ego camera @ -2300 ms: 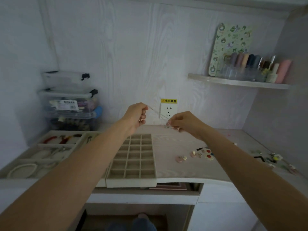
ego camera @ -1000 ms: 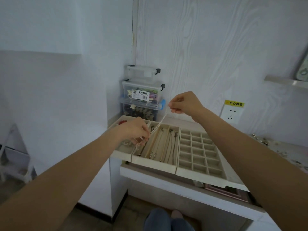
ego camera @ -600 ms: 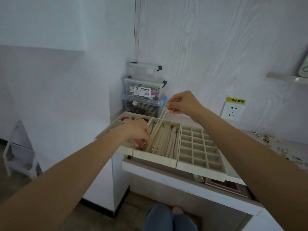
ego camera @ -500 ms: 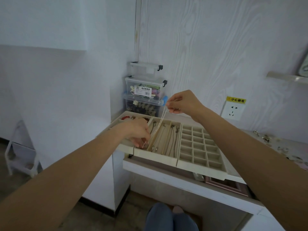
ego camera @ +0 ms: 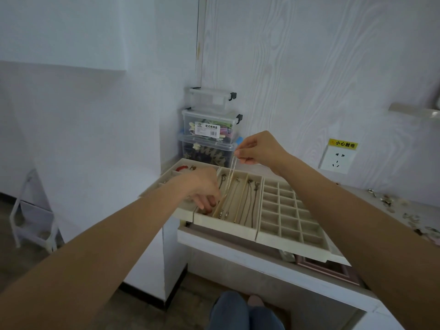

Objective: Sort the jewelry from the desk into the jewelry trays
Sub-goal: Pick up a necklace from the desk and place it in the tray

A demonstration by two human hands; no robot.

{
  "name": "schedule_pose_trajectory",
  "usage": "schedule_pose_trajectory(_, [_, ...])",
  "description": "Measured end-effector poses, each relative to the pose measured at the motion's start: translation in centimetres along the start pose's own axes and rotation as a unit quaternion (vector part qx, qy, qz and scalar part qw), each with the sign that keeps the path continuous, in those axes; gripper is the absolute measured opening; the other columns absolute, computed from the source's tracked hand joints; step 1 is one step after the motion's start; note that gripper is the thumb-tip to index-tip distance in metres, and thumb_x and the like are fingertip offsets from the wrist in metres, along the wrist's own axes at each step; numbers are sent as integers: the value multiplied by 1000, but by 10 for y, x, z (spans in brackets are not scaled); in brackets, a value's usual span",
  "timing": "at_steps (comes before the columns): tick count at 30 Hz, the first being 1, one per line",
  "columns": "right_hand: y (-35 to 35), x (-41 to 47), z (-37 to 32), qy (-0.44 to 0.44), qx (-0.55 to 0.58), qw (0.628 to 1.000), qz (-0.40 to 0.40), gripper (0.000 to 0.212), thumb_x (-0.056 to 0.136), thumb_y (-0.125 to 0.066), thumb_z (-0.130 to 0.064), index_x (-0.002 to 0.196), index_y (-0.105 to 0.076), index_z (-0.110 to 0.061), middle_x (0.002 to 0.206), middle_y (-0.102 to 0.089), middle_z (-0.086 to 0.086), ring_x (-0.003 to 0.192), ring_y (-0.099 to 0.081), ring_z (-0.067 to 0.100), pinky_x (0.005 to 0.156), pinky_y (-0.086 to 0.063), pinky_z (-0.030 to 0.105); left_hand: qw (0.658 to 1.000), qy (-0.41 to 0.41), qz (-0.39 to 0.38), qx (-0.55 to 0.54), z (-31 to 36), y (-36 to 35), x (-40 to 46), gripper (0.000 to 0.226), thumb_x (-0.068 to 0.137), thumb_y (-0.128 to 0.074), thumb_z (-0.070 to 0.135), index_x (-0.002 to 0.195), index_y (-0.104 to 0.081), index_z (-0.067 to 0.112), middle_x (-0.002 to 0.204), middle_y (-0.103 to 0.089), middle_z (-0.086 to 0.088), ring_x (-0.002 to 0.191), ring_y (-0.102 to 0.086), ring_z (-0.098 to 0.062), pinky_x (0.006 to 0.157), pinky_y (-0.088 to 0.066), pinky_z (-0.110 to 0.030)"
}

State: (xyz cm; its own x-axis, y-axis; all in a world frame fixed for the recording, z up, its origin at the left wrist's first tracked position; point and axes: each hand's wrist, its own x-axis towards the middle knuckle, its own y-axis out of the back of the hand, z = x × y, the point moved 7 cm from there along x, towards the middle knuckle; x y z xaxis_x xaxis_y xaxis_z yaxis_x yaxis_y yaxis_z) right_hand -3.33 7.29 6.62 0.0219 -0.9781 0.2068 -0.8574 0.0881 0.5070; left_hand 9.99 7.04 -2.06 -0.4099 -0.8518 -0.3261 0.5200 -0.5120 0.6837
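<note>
The right hand (ego camera: 258, 148) is raised above the trays, and its fingers (ego camera: 240, 152) are pinched together on the top end of a thin pale chain necklace (ego camera: 231, 176), which hangs down into a long slot of the beige necklace tray with narrow lanes (ego camera: 223, 228) at the left end of the white counter (ego camera: 273, 263). The left hand (ego camera: 202, 189) is low at the near end of this tray. Its fingers are curled down near the lower end of the chain, but I cannot tell if they really hold it. Other dark necklaces already lie in the neighbouring lanes. To the right, touching this tray, is the beige tray with many small square cells (ego camera: 292, 244). What could go wrong, in my judgement: the chain is very fine and loose, so if it is dropped too fast it may fall in a heap, cross the divider, or tangle with the dark necklaces beside it. The trays also reach over the counter edge, so a strong press of the left hand could tip them. For writing, the yellow sticker (ego camera: 342, 144) above the white wall socket (ego camera: 337, 159) reads "小心触电", and the label on the clear plastic storage boxes (ego camera: 209, 125) seems to read "歌式收纳盒", but it is small.
</note>
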Motion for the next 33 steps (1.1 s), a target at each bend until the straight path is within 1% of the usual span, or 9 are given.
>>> schedule_pose_trajectory(7, [-8, 21, 5, -2, -3, 1000, 3, 12, 82, -69, -1, 92, -68, 6, 69, -64, 9, 60, -61, 13, 55, -52, 12, 999, -14, 41, -8, 2, 16, 10, 19, 94, -51, 10, 108, -58, 1, 86, -71, -14, 58, -67, -20, 55, -54, -25])
schedule_pose_trajectory(11, [-12, 35, 14, -5, -29, 1000, 7, 13, 81, -70, -3, 91, -69, 5, 69, -65, 8, 60, -61, 13, 56, -52, 12, 995, -36, 86, 29, 7, 29, 20, 19, 95, -49, 11, 104, -63, 2, 93, -71, -12, 68, -69, -24, 65, -57, -30])
schedule_pose_trajectory(14, [-14, 46, 23, -8, -65, 998, 5, 12, 80, -70, -4, 90, -69, 3, 67, -64, 8, 58, -60, 11, 56, -51, 11, 991, -54, 110, 57, 12, 35, 30, 20, 94, -47, 10, 104, -64, 6, 97, -69, -10, 61, -65, -16, 43, -49, -17])
schedule_pose_trajectory(16, [-17, 54, 29, -6, -108, 994, -2, 12, 80, -71, -5, 89, -70, 2, 66, -64, 9, 57, -59, 10, 60, -51, 12, 987, -74, 121, 81, 15, 37, 37, 21, 94, -47, 10, 106, -65, 10, 90, -67, -6, 55, -58, -10, 38, -39, -13])
schedule_pose_trajectory(20, [-23, 70, 44, -12, -175, 984, -21, 13, 81, -69, -5, 90, -71, 4, 69, -65, 12, 54, -56, 7, 70, -50, 18, 982, -96, 120, 110, 18, 35, 53, 28, 97, -40, 14, 119, -58, 12, 97, -61, -7, 68, -57, -17, 51, -40, -18])
schedule_pose_trajectory(24, [-28, 86, 54, -11, -227, 973, -31, 9, 82, -68, -4, 87, -72, 0, 82, -71, 19, 44, -54, 0, 64, -46, 12, 979, -102, 133, 117, 14, 39, 69, 33, 99, -34, 12, 120, -59, 14, 108, -62, -8, 85, -61, -22, 66, -46, -27])
schedule_pose_trajectory(27, [-34, 96, 62, -19, -268, 962, -50, 10, 82, -66, -3, 90, -73, -1, 88, -71, 15, 56, -55, 5, 60, -46, 10, 976, -103, 152, 120, 13, 43, 79, 33, 98, -36, 12, 120, -60, 14, 120, -60, -8, 102, -58, -22, 86, -46, -30])
schedule_pose_trajectory(31, [-45, 107, 72, -31, -341, 938, -63, 18, 83, -64, -5, 99, -71, -1, 100, -68, 15, 91, -64, 22, 80, -52, 26, 973, -105, 157, 131, 13, 45, 91, 26, 98, -43, 22, 114, -62, 15, 107, -63, -8, 84, -55, -17, 74, -42, -28])
schedule_pose_trajectory(33, [-50, 112, 78, -42, -374, 924, -72, 20, 86, -61, -7, 104, -69, -2, 104, -67, 15, 97, -63, 23, 86, -53, 29, 972, -103, 164, 131, 12, 46, 97, 24, 97, -44, 24, 111, -63, 16, 105, -64, -8, 84, -56, -18, 73, -44, -29])
